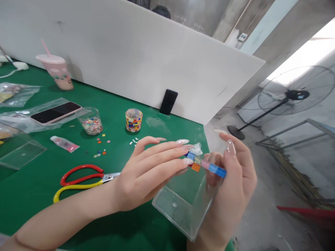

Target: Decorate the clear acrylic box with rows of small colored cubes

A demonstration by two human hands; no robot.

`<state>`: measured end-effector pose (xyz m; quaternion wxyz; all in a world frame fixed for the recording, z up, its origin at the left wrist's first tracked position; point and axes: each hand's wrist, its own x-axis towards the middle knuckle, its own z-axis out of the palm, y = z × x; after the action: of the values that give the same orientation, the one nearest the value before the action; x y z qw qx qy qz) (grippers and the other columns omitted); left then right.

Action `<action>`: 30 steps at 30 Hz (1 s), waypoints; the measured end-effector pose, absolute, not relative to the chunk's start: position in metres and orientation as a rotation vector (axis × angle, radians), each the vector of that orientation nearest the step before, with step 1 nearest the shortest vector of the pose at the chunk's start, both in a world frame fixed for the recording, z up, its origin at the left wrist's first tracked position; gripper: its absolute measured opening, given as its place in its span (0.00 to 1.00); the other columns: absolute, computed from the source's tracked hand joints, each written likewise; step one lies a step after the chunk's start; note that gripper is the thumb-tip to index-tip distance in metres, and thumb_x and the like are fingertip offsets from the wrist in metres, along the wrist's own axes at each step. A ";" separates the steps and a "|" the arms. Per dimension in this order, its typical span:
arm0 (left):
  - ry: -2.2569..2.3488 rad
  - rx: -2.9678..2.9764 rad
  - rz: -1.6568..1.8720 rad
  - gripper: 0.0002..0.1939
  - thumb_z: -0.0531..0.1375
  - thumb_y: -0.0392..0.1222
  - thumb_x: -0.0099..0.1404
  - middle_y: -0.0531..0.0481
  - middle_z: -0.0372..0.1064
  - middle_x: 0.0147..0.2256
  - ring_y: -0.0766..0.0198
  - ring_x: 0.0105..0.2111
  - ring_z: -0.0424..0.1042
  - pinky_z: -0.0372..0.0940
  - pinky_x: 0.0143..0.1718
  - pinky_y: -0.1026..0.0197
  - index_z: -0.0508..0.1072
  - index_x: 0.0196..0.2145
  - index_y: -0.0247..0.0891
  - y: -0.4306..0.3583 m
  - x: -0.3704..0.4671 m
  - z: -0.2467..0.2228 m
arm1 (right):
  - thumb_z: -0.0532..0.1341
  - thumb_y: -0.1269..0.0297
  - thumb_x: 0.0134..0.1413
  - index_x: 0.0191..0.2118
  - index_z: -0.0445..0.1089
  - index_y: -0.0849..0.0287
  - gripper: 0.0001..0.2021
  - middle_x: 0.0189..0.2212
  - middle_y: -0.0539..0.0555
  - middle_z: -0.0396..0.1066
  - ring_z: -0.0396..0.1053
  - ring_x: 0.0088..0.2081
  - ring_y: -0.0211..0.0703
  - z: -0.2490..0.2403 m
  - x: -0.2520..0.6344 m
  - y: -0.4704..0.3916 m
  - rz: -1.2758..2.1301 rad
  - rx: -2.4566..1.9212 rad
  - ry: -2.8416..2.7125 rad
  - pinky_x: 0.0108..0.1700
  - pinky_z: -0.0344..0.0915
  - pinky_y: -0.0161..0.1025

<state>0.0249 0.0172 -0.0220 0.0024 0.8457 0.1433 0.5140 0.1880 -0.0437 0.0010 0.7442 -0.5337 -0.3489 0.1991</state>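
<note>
- Above the green table (112, 226), the clear box (175, 213) is held tilted; by its look it is thin-walled hard plastic, so likely light, stiff, rather slippery and prone to crack if squeezed; it is best taken by its outer walls, away from the decorated edge.
- By the right hand (234, 181) the box is clamped at its right side, the thumb being set near the end of the tile row; the box's body is left hanging to the left of this grip.
- The fingers of the left hand (146, 174) are laid together on the row's left end; whether anything is pinched there cannot be told.
- Along the edge, between both hands, blue tiles (217, 170), a pink tile (205, 164) and a small star (198, 160) are seen; these are probably rigid, easily nudged askew.
</note>
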 end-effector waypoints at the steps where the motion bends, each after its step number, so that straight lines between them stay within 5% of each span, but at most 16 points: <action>1: 0.461 2.646 1.607 0.05 0.60 0.35 0.84 0.44 0.86 0.55 0.64 0.61 0.83 0.71 0.63 0.57 0.76 0.53 0.38 0.017 0.026 -0.021 | 0.69 0.49 0.72 0.51 0.83 0.49 0.12 0.18 0.40 0.59 0.51 0.16 0.30 0.001 0.188 -0.044 0.437 -1.166 -0.762 0.17 0.47 0.34; 9: 0.448 2.545 1.626 0.06 0.61 0.43 0.85 0.43 0.87 0.51 0.61 0.56 0.84 0.70 0.57 0.55 0.74 0.52 0.38 0.019 0.029 -0.021 | 0.67 0.49 0.74 0.53 0.82 0.45 0.10 0.18 0.40 0.55 0.48 0.16 0.31 -0.001 0.188 -0.048 0.486 -1.175 -0.803 0.17 0.45 0.35; 30: 0.449 2.476 1.604 0.05 0.66 0.38 0.80 0.44 0.87 0.50 0.59 0.54 0.85 0.72 0.55 0.57 0.75 0.51 0.39 0.019 0.029 -0.020 | 0.69 0.48 0.72 0.51 0.82 0.44 0.10 0.18 0.40 0.54 0.48 0.18 0.32 0.002 0.188 -0.047 0.533 -1.204 -0.788 0.19 0.49 0.33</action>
<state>0.0294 0.0185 -0.0204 0.0786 0.8270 0.1501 0.5360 0.1885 -0.0473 0.0023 0.7200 -0.5445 -0.3564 0.2410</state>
